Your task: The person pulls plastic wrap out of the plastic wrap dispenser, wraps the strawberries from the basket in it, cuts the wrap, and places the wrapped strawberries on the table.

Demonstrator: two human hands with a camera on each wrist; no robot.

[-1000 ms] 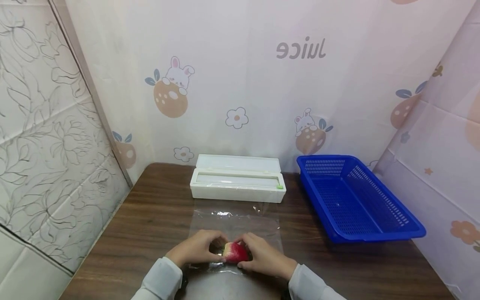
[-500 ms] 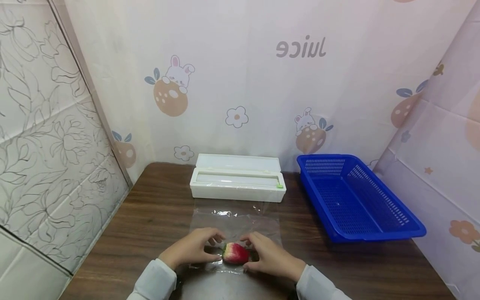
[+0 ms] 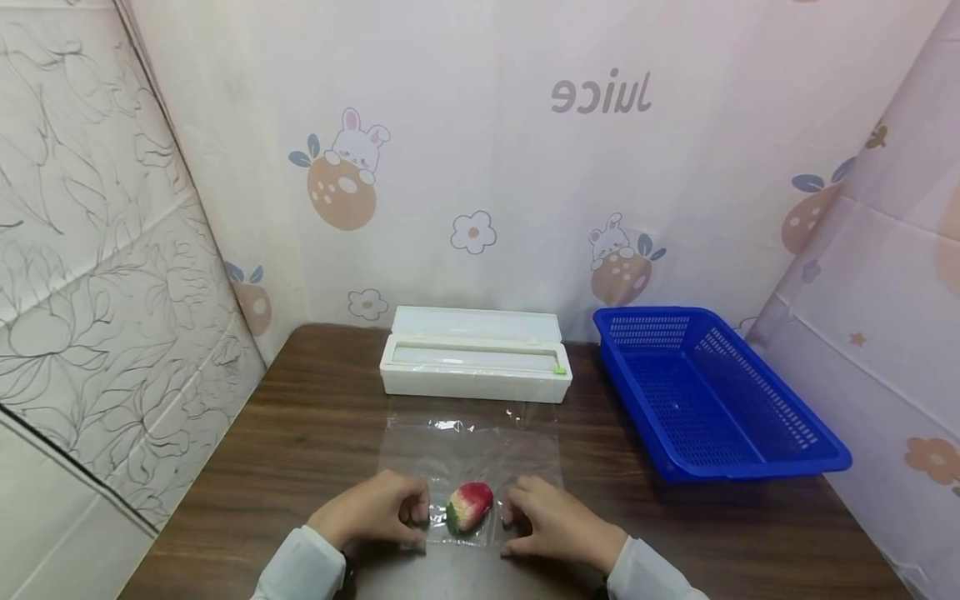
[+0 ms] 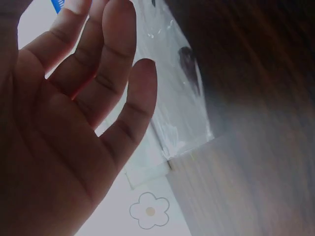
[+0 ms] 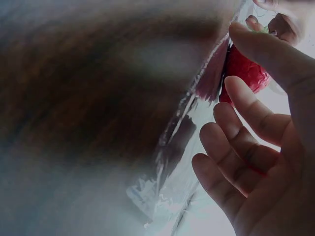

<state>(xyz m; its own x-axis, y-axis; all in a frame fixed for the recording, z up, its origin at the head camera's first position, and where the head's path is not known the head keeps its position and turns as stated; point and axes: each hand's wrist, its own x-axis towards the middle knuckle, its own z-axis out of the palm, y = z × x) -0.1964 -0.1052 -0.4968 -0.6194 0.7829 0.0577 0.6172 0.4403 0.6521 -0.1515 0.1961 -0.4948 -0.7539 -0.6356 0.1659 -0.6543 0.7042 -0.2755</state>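
Observation:
A strawberry (image 3: 469,507), red with a pale yellow patch and a green leafy end, lies on a sheet of clear cling film (image 3: 472,454) pulled out from a white dispenser box. My left hand (image 3: 378,510) is left of the strawberry at the film's side, thumb and fingers bent loosely and apart. On the other side, my right hand (image 3: 558,523) has its thumb and fingers spread at the film's near right part. Both wrist views show relaxed fingers with nothing between them. The right wrist view has the red strawberry (image 5: 244,73) beyond the thumb and forefinger.
Behind the film stands the white cling film box (image 3: 474,383) with its lid raised and a small green cutter at its right end. A blue perforated basket (image 3: 637,408) stands at the right. The dark wooden table (image 3: 315,417) meets a patterned wall covering.
Both hands have let go of the strawberry and moved apart to its two sides. The strawberry has turned, its leafy end now toward the lower left.

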